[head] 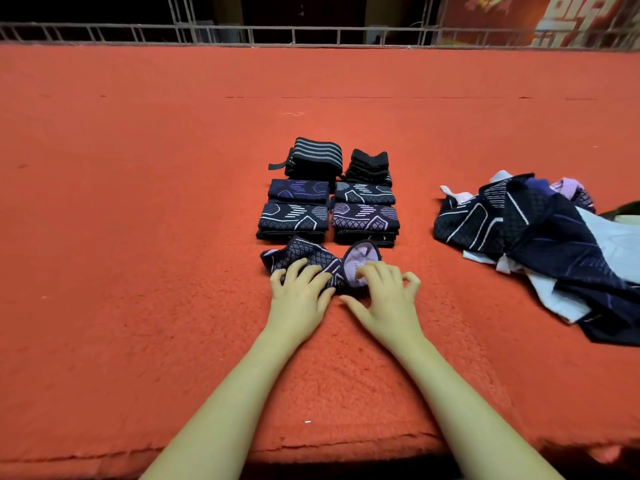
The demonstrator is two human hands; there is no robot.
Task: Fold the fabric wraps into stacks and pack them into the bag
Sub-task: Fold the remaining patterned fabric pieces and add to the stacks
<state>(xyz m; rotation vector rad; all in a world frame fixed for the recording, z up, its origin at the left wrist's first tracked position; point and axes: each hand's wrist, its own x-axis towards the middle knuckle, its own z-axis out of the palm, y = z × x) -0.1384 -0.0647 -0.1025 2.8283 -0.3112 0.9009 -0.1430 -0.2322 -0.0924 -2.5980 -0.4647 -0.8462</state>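
Note:
A navy wrap with a lilac pattern point(304, 256) lies crumpled on the orange felt table point(138, 220) just in front of me. My left hand point(299, 294) rests on its left part with fingers spread. My right hand point(384, 292) has its fingers curled onto the wrap's right end, where the lilac inside point(360, 256) shows. Behind the wrap stand several folded stacks in two columns: patterned navy stacks point(294, 220) point(365, 218), a striped black stack point(315, 157) and a plain black stack point(369, 166).
A loose heap of unfolded navy, lilac and white wraps point(540, 244) lies at the right. A dark green edge point(623, 209) peeks out behind the heap. A metal railing point(311, 32) runs along the table's far side. The table's front edge point(311, 445) is near my elbows.

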